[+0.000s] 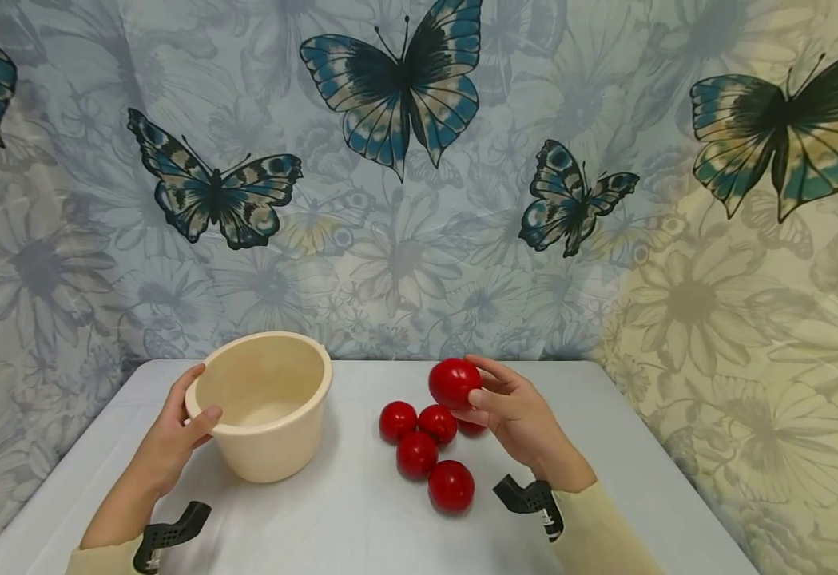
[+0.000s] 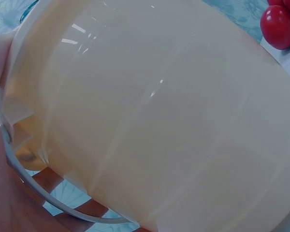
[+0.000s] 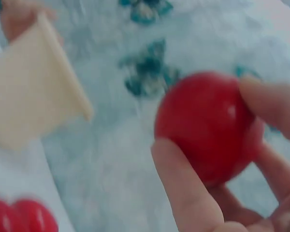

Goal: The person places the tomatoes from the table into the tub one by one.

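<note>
My left hand [image 1: 174, 431] grips the rim of a cream plastic bucket [image 1: 271, 447] on the left of the table, tilting it slightly; its visible inside holds nothing. The left wrist view is filled by the bucket's wall [image 2: 150, 116], with a thin grey handle [image 2: 63, 205] by the fingers. On the right, my right hand [image 1: 515, 411] holds a shiny red ball [image 1: 454, 383] between thumb and fingers, raised above the others. That same ball [image 3: 208, 125] shows up close in the right wrist view. Below it lie several red balls [image 1: 416, 455], one partly hidden behind the hand.
A white-covered table [image 1: 347, 527] carries everything. Behind it hangs a cloth backdrop [image 1: 404, 271] printed with butterflies and flowers, close against the table's far edge. The loose balls sit between the bucket and my right hand.
</note>
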{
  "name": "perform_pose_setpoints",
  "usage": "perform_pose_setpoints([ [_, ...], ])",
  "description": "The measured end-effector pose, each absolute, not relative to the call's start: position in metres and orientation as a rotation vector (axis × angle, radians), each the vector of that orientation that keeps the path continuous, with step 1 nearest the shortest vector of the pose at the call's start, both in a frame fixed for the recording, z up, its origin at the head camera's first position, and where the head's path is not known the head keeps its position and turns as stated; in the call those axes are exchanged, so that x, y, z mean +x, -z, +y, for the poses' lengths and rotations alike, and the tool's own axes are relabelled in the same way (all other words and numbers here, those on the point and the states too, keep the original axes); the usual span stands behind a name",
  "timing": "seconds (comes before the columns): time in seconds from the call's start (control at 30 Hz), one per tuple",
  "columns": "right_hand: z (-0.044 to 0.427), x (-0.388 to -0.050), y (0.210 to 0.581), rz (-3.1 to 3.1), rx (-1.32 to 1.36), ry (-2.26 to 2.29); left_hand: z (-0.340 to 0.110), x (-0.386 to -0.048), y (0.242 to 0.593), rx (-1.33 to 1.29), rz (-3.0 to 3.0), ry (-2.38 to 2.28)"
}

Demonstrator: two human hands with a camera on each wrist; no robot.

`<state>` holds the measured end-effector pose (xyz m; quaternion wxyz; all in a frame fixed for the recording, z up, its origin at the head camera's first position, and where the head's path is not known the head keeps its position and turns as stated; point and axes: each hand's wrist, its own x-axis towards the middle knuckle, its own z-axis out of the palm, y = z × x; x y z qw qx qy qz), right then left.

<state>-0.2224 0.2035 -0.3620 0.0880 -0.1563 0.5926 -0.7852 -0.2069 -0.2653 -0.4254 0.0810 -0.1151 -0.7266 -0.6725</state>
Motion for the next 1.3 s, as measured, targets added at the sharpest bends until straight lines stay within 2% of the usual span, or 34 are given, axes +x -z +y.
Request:
perform_pose_setpoints([
  [0.27, 0.134, -0.227, 0.322, 1.678, -0.468, 2.33, -0.265, -0.207, 0.425, -0.349, -2.171, 2.018],
  [0.53, 0.074, -0.223, 0.305, 1.667, -0.542, 2.251, -0.266, -0.207, 0.428, -0.341, -2.183, 2.005],
  [1.0, 0.003, -0.254, 0.332, 1.649, -0.644, 2.224, -0.267, -0.207, 0.428, -0.341, -2.163, 2.019],
  [1.3, -0.012, -0.261, 0.352, 1.982, -0.701, 1.986, -0.266, -0.209, 0.427, -0.319, -2.186, 1.997],
])
